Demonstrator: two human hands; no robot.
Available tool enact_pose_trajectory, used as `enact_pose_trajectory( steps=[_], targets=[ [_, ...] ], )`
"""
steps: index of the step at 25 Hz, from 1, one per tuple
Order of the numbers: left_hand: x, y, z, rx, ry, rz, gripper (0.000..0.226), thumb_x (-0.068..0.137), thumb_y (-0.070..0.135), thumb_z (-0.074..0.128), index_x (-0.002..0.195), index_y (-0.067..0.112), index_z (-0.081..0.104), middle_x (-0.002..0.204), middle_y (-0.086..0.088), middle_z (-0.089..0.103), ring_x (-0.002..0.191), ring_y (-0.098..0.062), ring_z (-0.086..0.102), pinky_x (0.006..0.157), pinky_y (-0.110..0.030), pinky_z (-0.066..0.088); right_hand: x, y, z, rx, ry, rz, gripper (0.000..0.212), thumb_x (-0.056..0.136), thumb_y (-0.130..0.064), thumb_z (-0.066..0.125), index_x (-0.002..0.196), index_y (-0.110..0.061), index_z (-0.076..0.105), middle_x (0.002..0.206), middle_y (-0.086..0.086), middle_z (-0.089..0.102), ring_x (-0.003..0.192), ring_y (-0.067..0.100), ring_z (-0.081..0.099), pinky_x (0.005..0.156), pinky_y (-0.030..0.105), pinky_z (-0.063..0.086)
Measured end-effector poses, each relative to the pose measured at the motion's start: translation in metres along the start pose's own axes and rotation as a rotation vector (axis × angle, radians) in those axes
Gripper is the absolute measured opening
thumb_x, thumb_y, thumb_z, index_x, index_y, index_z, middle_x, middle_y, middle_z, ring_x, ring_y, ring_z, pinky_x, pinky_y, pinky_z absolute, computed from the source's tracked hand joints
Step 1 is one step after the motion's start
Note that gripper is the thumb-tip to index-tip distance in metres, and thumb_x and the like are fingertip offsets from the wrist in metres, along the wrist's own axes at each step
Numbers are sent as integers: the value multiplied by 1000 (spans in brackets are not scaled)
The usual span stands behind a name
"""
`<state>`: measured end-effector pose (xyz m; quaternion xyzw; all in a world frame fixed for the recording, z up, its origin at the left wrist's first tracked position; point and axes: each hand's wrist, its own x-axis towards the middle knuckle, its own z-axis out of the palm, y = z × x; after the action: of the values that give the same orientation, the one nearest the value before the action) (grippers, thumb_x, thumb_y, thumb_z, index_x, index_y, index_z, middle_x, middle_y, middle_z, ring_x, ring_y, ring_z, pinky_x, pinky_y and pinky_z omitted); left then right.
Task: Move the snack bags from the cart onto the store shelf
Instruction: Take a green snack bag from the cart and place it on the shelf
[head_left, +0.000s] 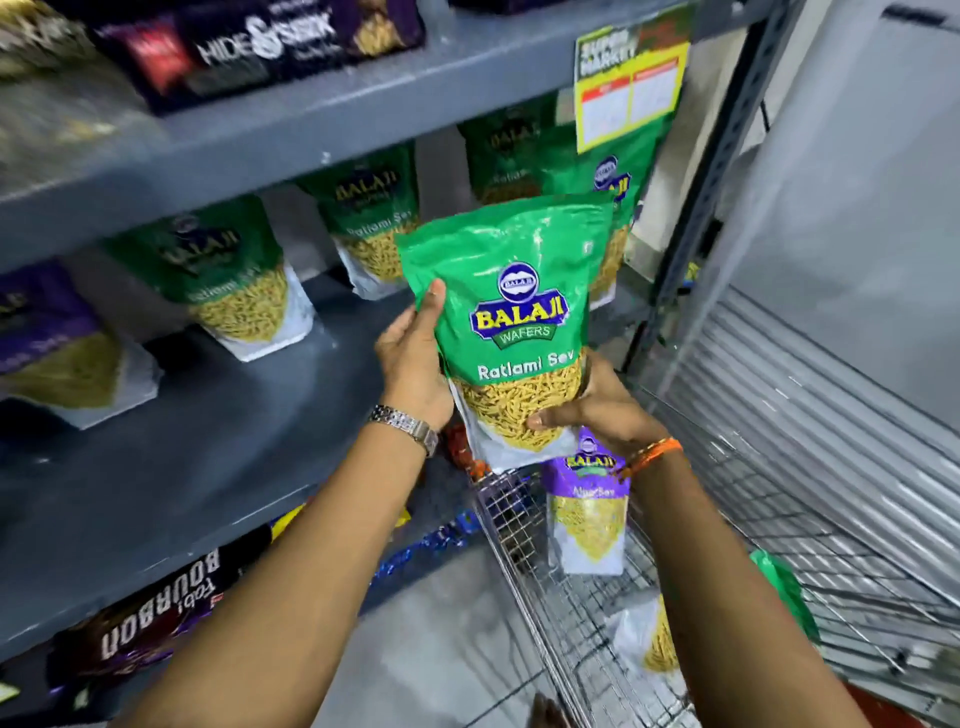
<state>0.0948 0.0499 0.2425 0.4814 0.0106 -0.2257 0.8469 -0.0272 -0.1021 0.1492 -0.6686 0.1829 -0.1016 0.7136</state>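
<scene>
Gripping 1 green snack bag (511, 322) at frame centre, left hand (413, 371) clasps its side, right hand (597, 410) its bottom; 4 green bags (228, 275) stand on the shelf (208, 426), 1 purple bag (587, 499) in the cart (779, 519).

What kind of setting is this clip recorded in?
Most likely a supermarket aisle during restocking: grey metal shelving lined with packaged snack bags, a yellow promotional price tag hanging from the shelf edge, and a wire cart with more bags alongside.

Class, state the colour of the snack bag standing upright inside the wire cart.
Purple snack bag, clear lower window; head view.
</scene>
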Motion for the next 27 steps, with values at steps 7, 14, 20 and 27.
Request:
enact_pose_trajectory(
  steps=[7,14,20,27],
  targets=[
    [55,32,-17,9,40,114,24,87,19,69,108,7,68,122,-13,69,86,-14,68,64,-20,57,93,-28,32,-165,29,-49,80,52,17,88,122,-1,55,122,15,70,108,28,69,97,47,58],
    [84,30,-23,7,49,159,16,86,17,69,101,9,70,126,-18,66,126,-33,58,106,-50,47,128,-15,34,-113,-19,-54,87,53,14,88,128,-10,50,124,15,68,119,32,65,103,53,53],
    [69,29,-25,87,74,248,37,84,0,68,118,9,59,104,-1,69,87,-5,69,71,-14,54,108,-27,25,-122,11,-63,98,61,15,86,143,-9,38,144,16,54,136,29,50,109,48,47],
    [1,-24,-53,228,392,224,27,77,-7,65,85,19,61,80,1,61,73,-7,58,71,-15,46,-5,34,-50,270,321,-29,78,59,-3,87,129,-12,55,115,10,69,97,16,68,79,25,62]
  ],
)
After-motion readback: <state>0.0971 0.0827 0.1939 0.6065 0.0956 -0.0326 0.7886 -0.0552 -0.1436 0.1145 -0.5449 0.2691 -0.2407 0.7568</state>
